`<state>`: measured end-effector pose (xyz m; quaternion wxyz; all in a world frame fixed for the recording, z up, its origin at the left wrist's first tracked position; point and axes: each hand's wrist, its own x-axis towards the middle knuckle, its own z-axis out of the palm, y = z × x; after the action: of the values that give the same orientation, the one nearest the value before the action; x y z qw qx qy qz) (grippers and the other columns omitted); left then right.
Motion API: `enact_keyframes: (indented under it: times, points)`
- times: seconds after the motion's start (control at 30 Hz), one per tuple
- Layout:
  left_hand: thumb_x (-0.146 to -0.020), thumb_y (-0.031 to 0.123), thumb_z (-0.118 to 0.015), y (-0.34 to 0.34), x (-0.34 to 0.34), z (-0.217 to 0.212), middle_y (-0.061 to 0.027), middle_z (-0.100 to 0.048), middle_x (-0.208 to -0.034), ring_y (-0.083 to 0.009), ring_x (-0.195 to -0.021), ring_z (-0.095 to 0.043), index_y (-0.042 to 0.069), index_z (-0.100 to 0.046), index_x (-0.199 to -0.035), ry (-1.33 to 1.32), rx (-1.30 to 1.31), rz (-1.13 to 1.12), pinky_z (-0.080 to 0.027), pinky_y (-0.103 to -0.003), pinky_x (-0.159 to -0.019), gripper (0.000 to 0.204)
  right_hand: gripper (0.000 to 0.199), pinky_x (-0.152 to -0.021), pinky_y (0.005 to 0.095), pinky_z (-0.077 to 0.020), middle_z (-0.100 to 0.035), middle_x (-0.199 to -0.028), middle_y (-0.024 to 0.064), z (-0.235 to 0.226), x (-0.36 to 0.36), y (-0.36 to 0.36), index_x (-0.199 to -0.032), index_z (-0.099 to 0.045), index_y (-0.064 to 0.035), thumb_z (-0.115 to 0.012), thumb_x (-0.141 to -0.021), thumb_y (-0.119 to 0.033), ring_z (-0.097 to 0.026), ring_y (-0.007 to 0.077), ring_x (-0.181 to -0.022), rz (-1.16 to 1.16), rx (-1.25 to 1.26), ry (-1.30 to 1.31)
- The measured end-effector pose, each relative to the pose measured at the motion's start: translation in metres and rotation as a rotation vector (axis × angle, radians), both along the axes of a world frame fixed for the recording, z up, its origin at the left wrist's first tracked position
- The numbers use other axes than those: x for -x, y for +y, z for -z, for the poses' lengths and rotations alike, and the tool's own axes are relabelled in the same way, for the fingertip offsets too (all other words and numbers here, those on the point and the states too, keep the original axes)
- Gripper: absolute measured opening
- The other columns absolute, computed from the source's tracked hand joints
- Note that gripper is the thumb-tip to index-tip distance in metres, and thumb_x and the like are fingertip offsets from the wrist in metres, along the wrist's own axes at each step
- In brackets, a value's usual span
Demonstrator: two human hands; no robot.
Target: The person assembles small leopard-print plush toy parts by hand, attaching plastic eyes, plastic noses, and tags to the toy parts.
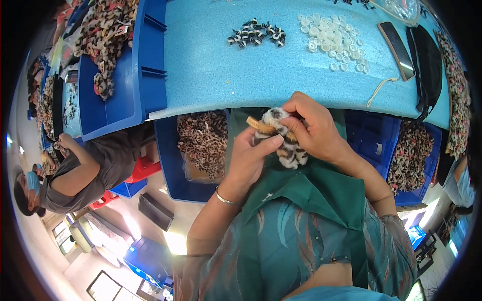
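Note:
Between my two hands is a small furry plush piece (pixel 292 159), patterned in black, white and tan. My left hand (pixel 250 156) grips its left side, the thumb pressed on the fur, and a short tan stick-like thing (pixel 254 122) pokes out by those fingers. Pinching the top of the plush is my right hand (pixel 315 125), with thumb and fingers closed on it. Both hands are just off the table's near edge, above my green apron (pixel 301 188). What the fingertips press inside the fur is hidden.
On the blue table (pixel 201 75) lie small black-and-white parts (pixel 256 34), translucent round caps (pixel 331 37), a phone (pixel 396 50) and a black pouch (pixel 426 67). Blue bins of plush pieces stand at left (pixel 150 60), below left (pixel 165 170) and right (pixel 374 135). A co-worker (pixel 90 165) sits left.

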<state>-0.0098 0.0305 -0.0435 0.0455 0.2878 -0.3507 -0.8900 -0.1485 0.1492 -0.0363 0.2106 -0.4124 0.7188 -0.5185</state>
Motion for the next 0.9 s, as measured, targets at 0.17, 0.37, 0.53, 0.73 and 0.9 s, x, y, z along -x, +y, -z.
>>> enact_keyframes:
  times: [0.17,0.37,0.53,0.73,0.9]
  points:
    - [-0.082,0.002,-0.072,-0.008,0.004,0.0,-0.011,-0.066,-0.109,-0.0175,-0.096,-0.065,-0.005,-0.058,-0.118,-0.03,0.041,-0.009,-0.052,-0.032,-0.088,0.039,0.009,-0.067,0.0345,-0.0469,-0.059,-0.085,0.0115,-0.004,0.037,-0.005,-0.091,-0.062,-0.0027,-0.065,-0.086,-0.009,-0.059,0.0287,-0.074,-0.011,-0.036,0.062]
    - [-0.083,-0.004,-0.063,-0.01,0.002,0.006,-0.0117,-0.069,-0.104,-0.0203,-0.093,-0.067,-0.005,-0.063,-0.11,-0.038,-0.015,-0.113,-0.053,-0.034,-0.087,0.027,0.007,-0.066,0.0357,-0.0487,-0.058,-0.085,0.0084,0.003,0.106,0.0,-0.091,-0.065,-0.006,-0.066,-0.086,-0.012,-0.061,0.0282,-0.076,0.266,-0.052,0.705]
    - [-0.086,-0.004,-0.059,-0.008,0.004,0.017,-0.0118,-0.069,-0.104,-0.02,-0.096,-0.066,-0.006,-0.064,-0.107,-0.033,-0.076,-0.116,-0.052,-0.034,-0.089,0.022,0.007,-0.065,0.0398,-0.048,-0.054,-0.085,0.0082,0.007,0.11,-0.023,-0.091,-0.066,-0.0072,-0.066,-0.085,-0.011,-0.06,0.0293,-0.074,0.17,-0.068,0.868]
    - [-0.088,0.006,-0.059,-0.014,-0.003,0.02,-0.0127,-0.069,-0.106,-0.0233,-0.099,-0.065,-0.003,-0.064,-0.106,-0.004,-0.182,-0.149,-0.049,-0.04,-0.093,0.021,0.012,-0.066,0.0406,-0.0472,-0.054,-0.086,0.0093,0.0,0.13,-0.012,-0.092,-0.066,-0.0042,-0.067,-0.081,-0.007,-0.059,0.0291,-0.077,0.082,-0.123,0.91]
    - [-0.089,0.01,-0.06,-0.015,0.006,0.015,-0.0137,-0.066,-0.111,-0.0241,-0.103,-0.064,-0.004,-0.06,-0.111,-0.046,-0.244,-0.117,-0.049,-0.042,-0.095,0.026,0.012,-0.067,0.0405,-0.0468,-0.054,-0.087,0.0088,0.003,0.135,-0.002,-0.091,-0.064,-0.0009,-0.066,-0.08,-0.003,-0.057,0.0284,-0.077,-0.046,-0.175,0.951]
